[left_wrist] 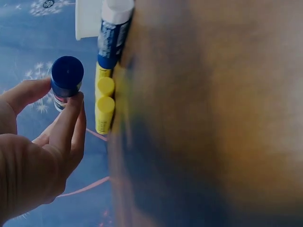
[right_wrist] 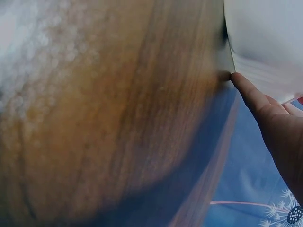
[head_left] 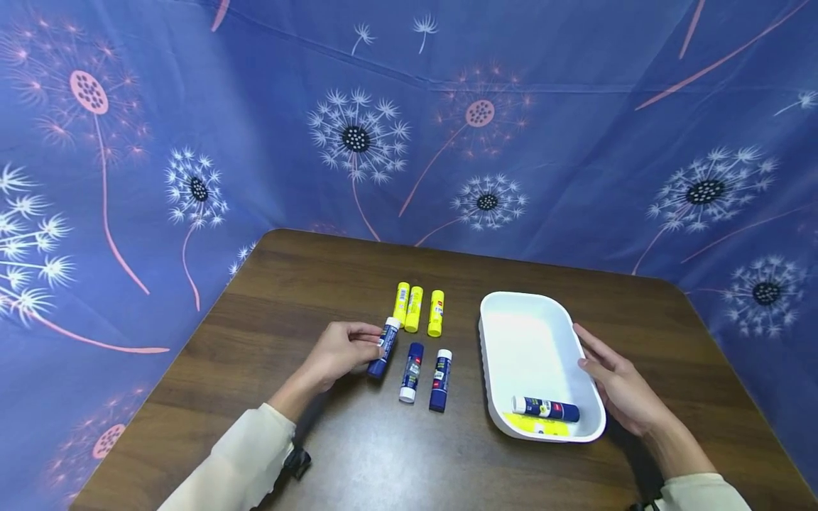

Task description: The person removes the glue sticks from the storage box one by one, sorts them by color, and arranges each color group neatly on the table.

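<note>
My left hand (head_left: 346, 350) pinches a blue glue stick (head_left: 382, 350) between thumb and fingers, its white end pointing away from me; the blue end (left_wrist: 67, 75) faces the left wrist camera. Beside it lie one blue glue stick (head_left: 412, 372) with its white end toward me and another blue glue stick (head_left: 440, 380) turned the opposite way. Just beyond are three yellow glue sticks (head_left: 414, 309). My right hand (head_left: 623, 383) holds the right side of a white tray (head_left: 533, 341), thumb at the rim. Inside, a blue glue stick (head_left: 547, 409) lies across the near end, beside something yellow (head_left: 535, 424), partly hidden.
Everything stands on a brown wooden table (head_left: 358, 454). A blue cloth with dandelion prints (head_left: 409, 142) hangs behind the far edge and along the left side. A small black device (head_left: 297, 463) sits at my left cuff.
</note>
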The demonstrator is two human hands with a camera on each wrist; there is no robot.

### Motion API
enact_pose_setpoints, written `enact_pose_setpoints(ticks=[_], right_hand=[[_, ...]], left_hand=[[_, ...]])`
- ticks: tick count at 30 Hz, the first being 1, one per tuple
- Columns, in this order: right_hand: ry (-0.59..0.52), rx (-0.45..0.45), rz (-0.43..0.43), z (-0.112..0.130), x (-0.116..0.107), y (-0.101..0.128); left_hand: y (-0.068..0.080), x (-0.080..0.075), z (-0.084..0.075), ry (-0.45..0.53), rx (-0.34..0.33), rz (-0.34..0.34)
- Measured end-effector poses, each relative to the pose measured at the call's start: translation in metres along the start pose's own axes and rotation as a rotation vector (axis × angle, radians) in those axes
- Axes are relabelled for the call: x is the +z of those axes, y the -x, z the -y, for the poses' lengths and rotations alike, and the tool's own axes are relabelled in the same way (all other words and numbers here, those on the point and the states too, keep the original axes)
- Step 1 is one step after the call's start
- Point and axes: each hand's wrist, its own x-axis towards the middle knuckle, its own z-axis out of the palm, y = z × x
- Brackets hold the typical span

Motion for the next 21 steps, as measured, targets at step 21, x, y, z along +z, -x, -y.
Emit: enact_pose_setpoints(ticks=[21], right_hand=[[0.022, 0.009, -0.003, 0.0, 0.002, -0.002]], left_hand=[[0.01, 0.014, 0.019, -0.195, -0.018, -0.137]])
